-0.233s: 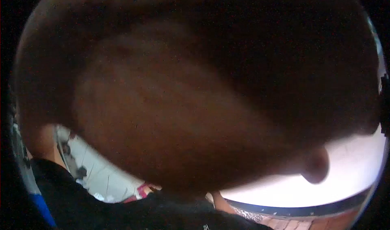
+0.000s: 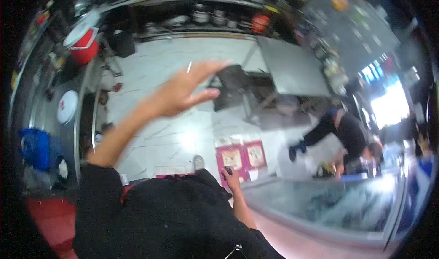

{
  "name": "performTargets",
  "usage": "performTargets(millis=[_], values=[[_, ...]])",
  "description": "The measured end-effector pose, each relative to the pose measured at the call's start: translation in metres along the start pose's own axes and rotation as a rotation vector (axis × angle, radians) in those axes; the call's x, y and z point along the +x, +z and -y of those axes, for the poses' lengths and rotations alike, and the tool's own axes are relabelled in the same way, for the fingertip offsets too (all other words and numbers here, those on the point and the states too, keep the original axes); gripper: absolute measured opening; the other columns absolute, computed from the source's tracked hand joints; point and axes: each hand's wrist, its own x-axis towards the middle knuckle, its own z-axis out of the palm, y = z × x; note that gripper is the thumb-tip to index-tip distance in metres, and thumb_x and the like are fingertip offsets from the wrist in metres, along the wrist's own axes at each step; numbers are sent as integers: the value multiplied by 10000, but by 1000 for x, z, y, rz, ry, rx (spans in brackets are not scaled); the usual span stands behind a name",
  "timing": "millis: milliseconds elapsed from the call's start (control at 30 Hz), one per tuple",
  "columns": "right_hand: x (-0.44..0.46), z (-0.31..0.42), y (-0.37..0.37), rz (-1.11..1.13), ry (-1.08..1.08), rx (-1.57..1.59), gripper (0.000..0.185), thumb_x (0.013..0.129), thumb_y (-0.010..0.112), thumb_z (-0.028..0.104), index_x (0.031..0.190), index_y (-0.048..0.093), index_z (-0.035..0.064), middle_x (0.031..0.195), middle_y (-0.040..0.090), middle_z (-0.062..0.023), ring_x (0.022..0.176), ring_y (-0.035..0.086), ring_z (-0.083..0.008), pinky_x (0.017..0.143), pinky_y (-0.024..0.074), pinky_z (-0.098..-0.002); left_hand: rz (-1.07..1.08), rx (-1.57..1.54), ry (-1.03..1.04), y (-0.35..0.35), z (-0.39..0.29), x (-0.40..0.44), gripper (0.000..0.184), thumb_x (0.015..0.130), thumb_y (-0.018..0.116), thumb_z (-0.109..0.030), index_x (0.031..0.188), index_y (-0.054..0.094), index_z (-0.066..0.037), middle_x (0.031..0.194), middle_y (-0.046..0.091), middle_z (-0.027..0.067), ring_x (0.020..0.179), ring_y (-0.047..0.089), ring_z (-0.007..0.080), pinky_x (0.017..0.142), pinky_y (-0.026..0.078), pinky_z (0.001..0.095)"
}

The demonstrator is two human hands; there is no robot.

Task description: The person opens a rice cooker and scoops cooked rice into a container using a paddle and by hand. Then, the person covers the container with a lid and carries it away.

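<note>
My left hand (image 2: pixel 185 89) is raised in front of me, slightly blurred, with thumb and fingers stretched out and apart. It holds nothing. Behind it lies the white marbled floor (image 2: pixel 151 62). Low beside my black shirt (image 2: pixel 169 213), my right hand (image 2: pixel 233 181) is closed around a small black object (image 2: pixel 227 169) whose kind I cannot make out. Just beyond that hand, flat pink-and-white printed pieces (image 2: pixel 232 159) lie on the floor.
A glass-topped case (image 2: pixel 329 204) stands at my right. A person in dark clothes (image 2: pixel 352 131) bends behind it. A metal table (image 2: pixel 292 67) stands ahead. On the left counter are a red-and-white cooler (image 2: pixel 84 46), a round white lid (image 2: pixel 67 107) and a blue bag (image 2: pixel 35 149).
A dark, blurred shape, seemingly a hand close to the camera, covered most of the view. Now the view is uncovered and my left hand is farther out, fingers spread.
</note>
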Motion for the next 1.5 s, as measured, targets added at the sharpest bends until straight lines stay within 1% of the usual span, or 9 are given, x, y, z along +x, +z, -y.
performTargets(millis=[133,233,333,400,500,700,767,1167,1500], values=[[363,256,22,214,-667,-174,316,882,694,254,1080,663,9,932,701,-145,825,666,-227,784,520,-355,-126,-104,-633,160,378,-13,670,982,531,-421,1437,372,43,1470,393,275,1390,358,379,1150,278,450],[483,507,72,634,-1029,-413,375,883,682,246,1163,615,6,1015,683,-197,933,662,-353,839,515,-407,-423,-355,-672,54,397,79,631,980,562,-354,1446,365,21,1380,498,237,1268,498,326,1066,384,403],[482,547,146,911,-1311,-575,396,899,647,233,1214,580,3,1029,641,-202,950,623,-365,862,499,-416,-979,-363,-831,75,426,32,539,1002,517,-273,1435,359,7,1270,563,212,1157,561,291,977,452,380],[481,545,201,909,-1351,-653,394,898,646,234,1211,580,4,1017,611,-191,975,592,-370,887,483,-416,-1255,-502,-801,114,463,-38,461,1014,468,-207,1407,357,7,1194,586,177,1104,576,255,924,482,372],[481,587,252,1199,-1152,-617,356,921,650,258,1183,591,24,958,594,-130,898,569,-250,852,470,-360,-858,-241,-649,105,487,-74,272,978,493,-129,1219,560,-22,1083,613,82,963,598,160,835,487,316],[508,679,320,1599,-806,-867,399,908,697,336,1161,592,47,916,628,-37,863,547,-81,771,475,-306,-1077,-1057,-863,51,576,-58,297,954,550,-178,1213,601,-42,1110,624,84,984,606,208,875,485,349],[525,707,335,1655,-721,-862,409,899,705,337,1164,590,47,936,642,-49,875,581,-106,768,491,-317,-1072,-1011,-639,16,589,-42,291,924,591,-224,1148,655,-50,991,672,60,785,657,184,677,523,331],[753,822,475,1829,-1372,-1206,500,875,672,350,1285,531,102,1153,641,-173,1071,627,-357,899,486,-469,-1109,-623,-929,-206,749,109,281,888,621,-168,1137,656,-44,982,673,61,783,648,169,651,515,306],[777,1031,567,2205,-1121,-868,462,835,666,333,1204,585,68,1056,645,-154,981,632,-327,854,485,-481,-1239,-729,-1077,-354,865,159,283,857,646,-122,1127,657,-39,974,674,62,781,641,157,630,508,285]])
